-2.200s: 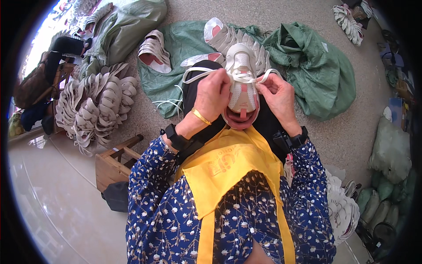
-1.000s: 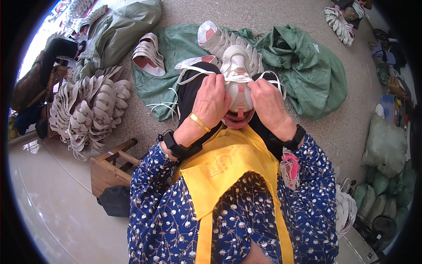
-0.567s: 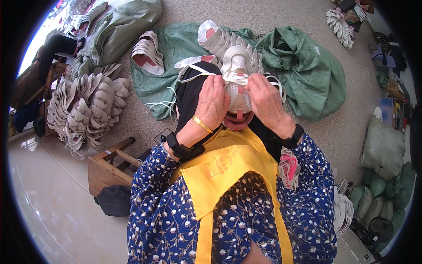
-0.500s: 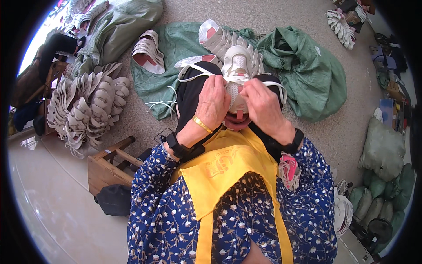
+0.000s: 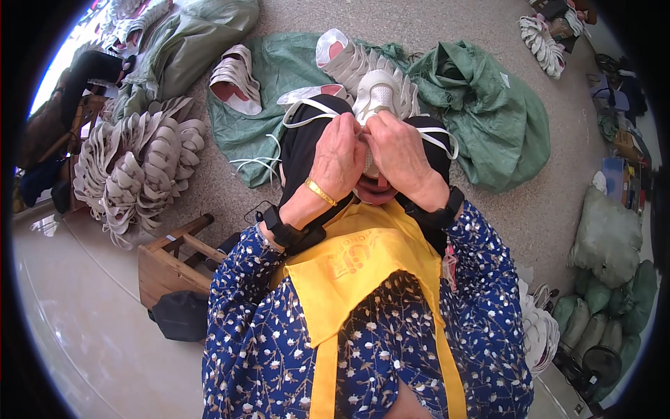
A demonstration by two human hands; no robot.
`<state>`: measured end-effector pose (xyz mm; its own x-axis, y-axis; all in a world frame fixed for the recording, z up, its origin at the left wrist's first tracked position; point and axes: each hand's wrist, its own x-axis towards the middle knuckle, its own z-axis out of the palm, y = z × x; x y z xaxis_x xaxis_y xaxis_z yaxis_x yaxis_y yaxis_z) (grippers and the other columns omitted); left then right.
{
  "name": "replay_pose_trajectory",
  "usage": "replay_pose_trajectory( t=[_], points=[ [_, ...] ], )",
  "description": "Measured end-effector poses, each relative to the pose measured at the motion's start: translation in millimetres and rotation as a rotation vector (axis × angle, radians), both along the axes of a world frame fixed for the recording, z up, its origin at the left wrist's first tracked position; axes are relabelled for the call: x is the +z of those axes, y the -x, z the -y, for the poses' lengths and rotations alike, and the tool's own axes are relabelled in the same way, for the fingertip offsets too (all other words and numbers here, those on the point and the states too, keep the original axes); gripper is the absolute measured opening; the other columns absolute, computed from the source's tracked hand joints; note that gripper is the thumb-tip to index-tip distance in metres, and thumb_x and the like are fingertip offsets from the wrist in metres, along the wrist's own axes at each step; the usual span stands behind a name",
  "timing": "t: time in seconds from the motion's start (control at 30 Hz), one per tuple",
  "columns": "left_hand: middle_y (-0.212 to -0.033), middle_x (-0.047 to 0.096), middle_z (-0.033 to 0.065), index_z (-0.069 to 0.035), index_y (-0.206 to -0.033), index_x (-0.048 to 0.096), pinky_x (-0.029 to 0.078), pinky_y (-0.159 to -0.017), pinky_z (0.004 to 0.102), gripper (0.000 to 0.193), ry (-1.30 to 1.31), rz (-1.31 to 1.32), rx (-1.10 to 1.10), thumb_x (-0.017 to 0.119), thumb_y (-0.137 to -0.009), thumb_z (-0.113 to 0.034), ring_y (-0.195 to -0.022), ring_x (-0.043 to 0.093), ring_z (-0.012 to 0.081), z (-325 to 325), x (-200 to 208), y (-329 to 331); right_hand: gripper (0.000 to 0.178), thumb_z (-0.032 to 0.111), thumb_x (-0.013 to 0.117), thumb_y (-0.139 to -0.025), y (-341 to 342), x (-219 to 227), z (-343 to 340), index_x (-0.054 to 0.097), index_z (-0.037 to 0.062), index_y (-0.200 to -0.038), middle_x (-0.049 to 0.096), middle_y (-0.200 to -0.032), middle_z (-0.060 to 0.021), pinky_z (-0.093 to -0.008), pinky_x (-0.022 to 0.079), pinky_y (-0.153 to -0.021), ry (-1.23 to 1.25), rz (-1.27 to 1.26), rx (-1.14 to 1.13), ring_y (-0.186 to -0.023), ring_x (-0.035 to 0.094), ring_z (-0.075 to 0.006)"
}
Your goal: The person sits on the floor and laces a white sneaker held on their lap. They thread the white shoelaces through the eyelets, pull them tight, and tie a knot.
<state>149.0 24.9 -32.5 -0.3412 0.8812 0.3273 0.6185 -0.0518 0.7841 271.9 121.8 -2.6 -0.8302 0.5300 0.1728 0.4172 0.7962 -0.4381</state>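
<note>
A white shoe upper with a perforated toe and a pinkish lining sits upright between my knees, toe pointing away from me. My left hand is closed in a pinch at its lace opening, on a white shoelace that loops out over my left knee. Close against it, my right hand pinches at the same opening. Another stretch of white lace hangs over my right knee from beside that hand. My fingers hide the eyelets and most of the upper's middle.
Bundled shoe uppers lie beyond my knees on a green sack. A bunched green sack is at right. To the left are a large heap of uppers and a wooden stool. Filled sacks line the right side.
My right hand has moved left and slightly up, from the right side of the upper to beside my left hand. Both hands now meet over the lace opening.
</note>
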Motion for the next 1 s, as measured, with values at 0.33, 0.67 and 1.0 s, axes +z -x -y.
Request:
replay_pose_trajectory(
  t=[0.33, 0.67, 1.0],
  points=[
    [-0.078, 0.052, 0.0125, -0.001, -0.094, 0.05, 0.045, -0.056, 0.0353, 0.015, -0.027, 0.09, -0.021, 0.06, -0.084, 0.005, -0.062, 0.056, 0.0269, -0.9, 6.2, 3.2, 0.013, 0.006, 0.068, -0.093, -85.8, 43.2, -29.0, 0.063, 0.001, -0.082, 0.057, -0.071, 0.0039, -0.0229, 0.042, -0.056, 0.713, -0.212, -0.164, -0.064, 0.052, -0.0033],
    [-0.083, 0.068, 0.0143, -0.001, -0.098, 0.058, 0.054, -0.07, 0.0372, 0.013, 0.121, 0.286, -0.471, 0.063, -0.087, -0.001, -0.079, 0.07, 0.0269, -47.0, 28.1, 18.6, 0.011, 0.009, 0.064, -0.098, -42.4, 38.4, -37.0, 0.061, 0.0014, -0.09, 0.062, -0.076, 0.0015, -0.0212, 0.049, -0.061, 0.84, -0.345, -0.023, -0.069, 0.059, -0.0047],
    [-0.075, 0.06, 0.0039, -0.002, -0.095, 0.059, 0.049, -0.064, 0.0292, 0.008, 0.239, 0.322, -0.534, 0.065, -0.09, -0.003, -0.07, 0.058, 0.0114, -55.0, 18.1, 17.3, 0.012, 0.008, 0.058, -0.103, -63.0, 18.2, -43.0, 0.061, -0.0006, -0.095, 0.07, -0.096, -0.007, -0.0244, 0.056, -0.07, 1.038, -0.547, -0.008, -0.078, 0.066, -0.0094]
  ],
)
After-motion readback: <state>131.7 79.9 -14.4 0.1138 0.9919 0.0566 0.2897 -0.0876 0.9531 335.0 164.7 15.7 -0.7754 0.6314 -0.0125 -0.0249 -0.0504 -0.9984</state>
